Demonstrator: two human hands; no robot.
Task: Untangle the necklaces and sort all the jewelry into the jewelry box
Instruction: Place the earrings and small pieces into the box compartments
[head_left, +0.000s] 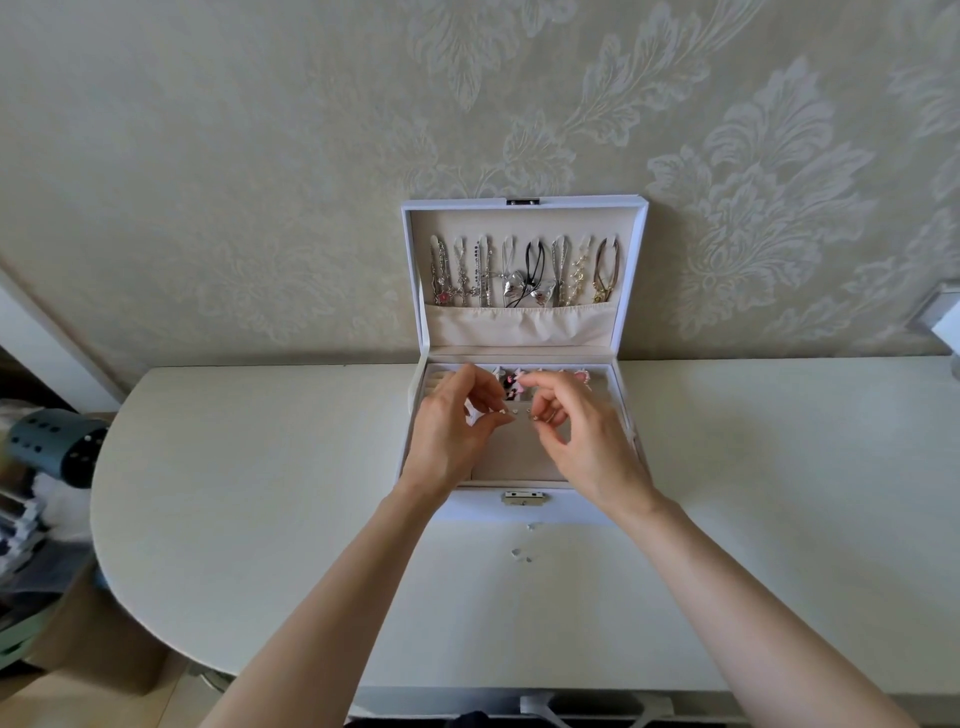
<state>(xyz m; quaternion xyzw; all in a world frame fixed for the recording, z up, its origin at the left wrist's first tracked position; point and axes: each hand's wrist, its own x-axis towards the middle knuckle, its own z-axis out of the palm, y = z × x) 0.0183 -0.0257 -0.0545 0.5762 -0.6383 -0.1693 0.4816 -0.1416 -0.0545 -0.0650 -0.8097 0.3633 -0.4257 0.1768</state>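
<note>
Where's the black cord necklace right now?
Head view: the black cord necklace hangs inside the upright open lid, on the fifth hook from the left of eight, just above the cream pocket.

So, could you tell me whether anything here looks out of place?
Yes: a few small pale pieces lie loose on the table just in front of the jewelry box, outside it; too small to identify. The necklaces in the lid hang in an orderly row.

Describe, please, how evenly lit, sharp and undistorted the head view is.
Head view: soft, even light, no hard shadows; the forearms stretch toward the lower corners, wide-angle distortion; clutter at left is blurred; the necklaces in the lid look sharp.
</note>
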